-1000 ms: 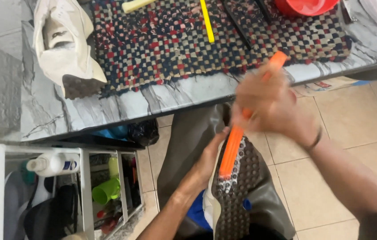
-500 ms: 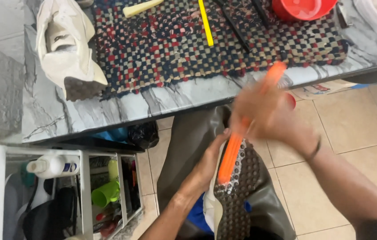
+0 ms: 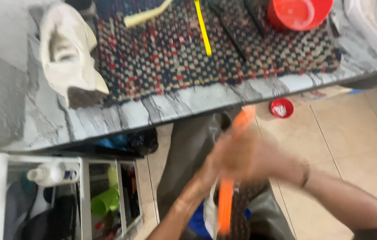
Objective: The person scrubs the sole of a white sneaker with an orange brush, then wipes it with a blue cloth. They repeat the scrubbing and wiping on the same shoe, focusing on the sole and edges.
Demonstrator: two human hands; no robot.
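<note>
Leftmost, a white shelf unit [image 3: 82, 195] with a spray bottle [image 3: 48, 173] and a green cup [image 3: 104, 201] stands under the grey marbled table [image 3: 175, 109], where a pale shoe [image 3: 66, 53] lies beside a checkered woven mat [image 3: 224, 49]. Below the table edge, the left hand [image 3: 217, 166] and right hand [image 3: 250, 158] meet, blurred, both apparently clamped around a long orange tool [image 3: 227, 195] that runs down into a patterned shoe [image 3: 242, 213] on the lap. The work looks mid-way: the tool is in the shoe, nothing set aside yet. To the right, a small red lid [image 3: 281, 107] lies on the tiled floor [image 3: 357, 133], which leaves open room; the table edge sits close above the hands.
</note>
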